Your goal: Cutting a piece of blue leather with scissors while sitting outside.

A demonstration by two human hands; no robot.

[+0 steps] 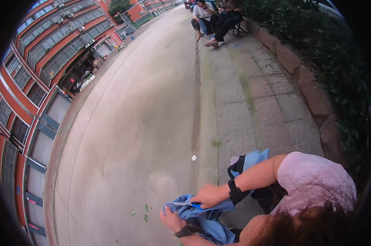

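Cloth (202, 215), light blue and bunched, is sitting between the two hands low in the view, and scissors (185, 203) with a blue handle are working at its upper fold. The right hand (210, 195) is closing around the scissor handle, fingers curled through it, blades pointing away from the palm toward the road. The left hand (172, 220) is gripping the cloth from underneath, just below the blades, fingers folded into the bundle (how tightly, I cannot tell). Both wrists are wearing dark bands.

Judging from this, the cut is going on at the edge of the fold. To do it well, the left hand should be pulling the fabric taut and keeping its fingers clear of the blade line, while the right is feeding the blades in short, full closes rather than snipping with the tips; slack cloth is likely to bunch and chew instead of shearing.

Beyond the right forearm, more blue fabric with a dark strap (245, 162) is lying on the paving. Just past the left hand, a few green leaves (144, 211) are scattered on the concrete road (132, 123), and a small white scrap (194, 157) is lying farther out by the kerb. Well away, ahead of both hands, people (214, 20) are sitting at the pavement's edge beside a low stone wall (292, 61) with shrubs, and red-brick buildings (37, 82) are running along the far side of the road.
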